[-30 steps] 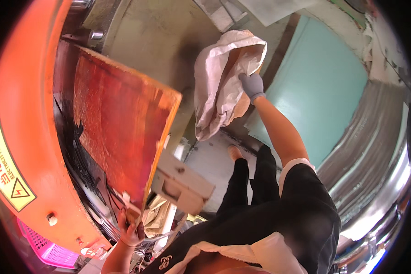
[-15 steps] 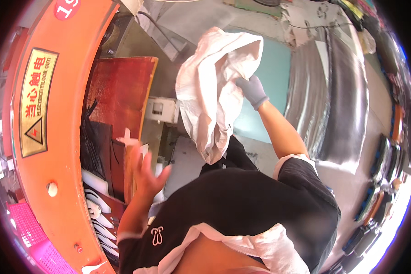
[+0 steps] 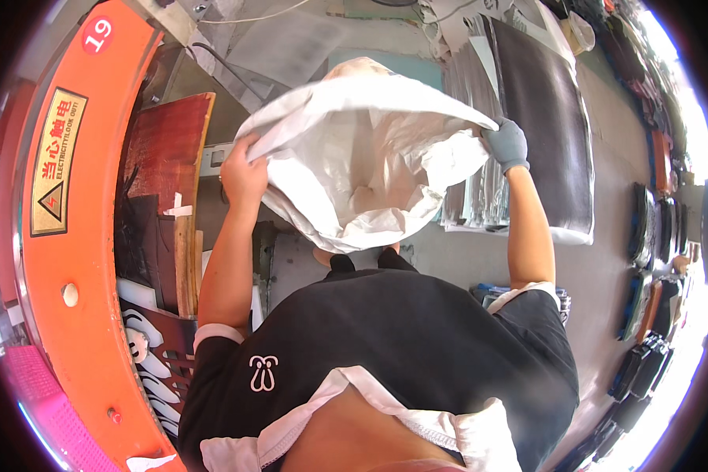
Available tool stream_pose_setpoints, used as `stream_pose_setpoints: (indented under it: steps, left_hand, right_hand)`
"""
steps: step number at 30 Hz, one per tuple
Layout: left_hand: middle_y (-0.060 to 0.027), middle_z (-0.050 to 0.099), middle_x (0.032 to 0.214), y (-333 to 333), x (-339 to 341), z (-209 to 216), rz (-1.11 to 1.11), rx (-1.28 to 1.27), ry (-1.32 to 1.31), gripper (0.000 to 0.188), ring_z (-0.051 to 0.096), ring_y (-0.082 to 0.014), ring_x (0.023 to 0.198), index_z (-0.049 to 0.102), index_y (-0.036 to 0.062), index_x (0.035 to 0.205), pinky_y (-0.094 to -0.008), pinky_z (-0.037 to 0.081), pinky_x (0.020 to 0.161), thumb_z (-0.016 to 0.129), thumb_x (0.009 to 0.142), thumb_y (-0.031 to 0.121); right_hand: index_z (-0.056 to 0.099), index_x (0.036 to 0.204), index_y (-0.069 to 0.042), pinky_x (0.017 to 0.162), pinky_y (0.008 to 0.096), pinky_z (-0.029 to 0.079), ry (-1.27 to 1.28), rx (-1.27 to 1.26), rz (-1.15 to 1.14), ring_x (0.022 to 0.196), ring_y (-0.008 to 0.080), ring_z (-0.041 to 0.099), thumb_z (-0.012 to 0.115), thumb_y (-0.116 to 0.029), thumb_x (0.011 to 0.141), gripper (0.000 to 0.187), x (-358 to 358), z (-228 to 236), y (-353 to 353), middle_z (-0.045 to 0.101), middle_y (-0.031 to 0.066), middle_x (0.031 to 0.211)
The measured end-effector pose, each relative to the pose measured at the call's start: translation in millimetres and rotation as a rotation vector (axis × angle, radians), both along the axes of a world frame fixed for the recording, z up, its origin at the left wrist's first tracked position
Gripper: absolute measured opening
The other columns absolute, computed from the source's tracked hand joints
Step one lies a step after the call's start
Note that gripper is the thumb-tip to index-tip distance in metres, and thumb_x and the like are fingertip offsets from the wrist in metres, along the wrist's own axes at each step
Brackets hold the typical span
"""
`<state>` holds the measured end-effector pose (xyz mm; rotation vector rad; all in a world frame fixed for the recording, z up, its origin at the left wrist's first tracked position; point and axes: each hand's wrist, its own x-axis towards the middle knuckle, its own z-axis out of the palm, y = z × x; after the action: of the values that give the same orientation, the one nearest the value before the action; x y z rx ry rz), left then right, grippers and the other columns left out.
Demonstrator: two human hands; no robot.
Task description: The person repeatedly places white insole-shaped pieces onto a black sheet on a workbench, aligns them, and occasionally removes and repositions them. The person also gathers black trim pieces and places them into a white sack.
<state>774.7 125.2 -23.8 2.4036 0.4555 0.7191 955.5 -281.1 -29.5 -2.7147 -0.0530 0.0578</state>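
Observation:
A large white woven sack (image 3: 346, 169) is stretched wide in front of me, its mouth facing up so that the crumpled inside shows. Bare, my left hand (image 3: 244, 175) is closed round the left side of its rim. On the opposite side, my right hand (image 3: 506, 144), in a grey glove, grips the rim's right corner. The sack's lower end is hidden behind its own near edge.
An orange machine frame (image 3: 94, 259) with a yellow warning label runs along my left. Beside it lean a red board (image 3: 165, 153) and dark sheets. Stacked dark sheets (image 3: 539, 126) lie on the right. Piles of flat pieces (image 3: 641, 307) line the far right.
My left hand has come up from low on the left and taken hold of the sack's rim. The right hand has moved right, and the sack now hangs spread wide between both hands.

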Motion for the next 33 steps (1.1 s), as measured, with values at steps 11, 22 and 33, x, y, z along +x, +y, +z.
stream_pose_setpoints:
  steps: [11, 22, 33]
  left_hand:
    - [-0.0188, 0.067, 0.088, -161, -3, 77, -0.125, -0.113, 0.068, 0.035, 0.066, -0.0232, 0.081, 0.063, 0.0012, 0.108, -0.0303, 0.048, 0.075, 0.053, 0.075, 0.007]
    - [-0.0044, 0.064, 0.080, -207, 24, 129, -0.158, -0.125, 0.302, 0.033, 0.054, -0.0084, 0.069, 0.063, -0.0036, 0.107, -0.0234, 0.044, 0.065, 0.055, 0.076, 0.007]
    - [-0.0052, 0.062, 0.086, -198, 20, 160, -0.158, -0.212, 0.365, 0.034, 0.054, -0.0087, 0.073, 0.061, -0.0069, 0.107, -0.0223, 0.042, 0.067, 0.052, 0.078, 0.007]
  right_hand:
    - [0.070, 0.090, -0.011, 0.071, 0.0384, 0.049, -0.024, 0.216, -0.050, 0.080, 0.0331, 0.064, 0.060, -0.036, 0.072, 0.033, -31, -21, -128, 0.066, 0.0156, 0.080]
    - [0.068, 0.084, -0.004, 0.069, 0.0371, 0.048, -0.071, 0.333, 0.094, 0.070, 0.0282, 0.063, 0.055, -0.035, 0.070, 0.037, 0, -1, -162, 0.065, 0.0148, 0.072]
    - [0.068, 0.084, -0.002, 0.062, 0.0296, 0.044, -0.064, 0.426, 0.067, 0.061, 0.0150, 0.057, 0.059, -0.029, 0.071, 0.032, 3, 21, -180, 0.062, 0.0069, 0.065]
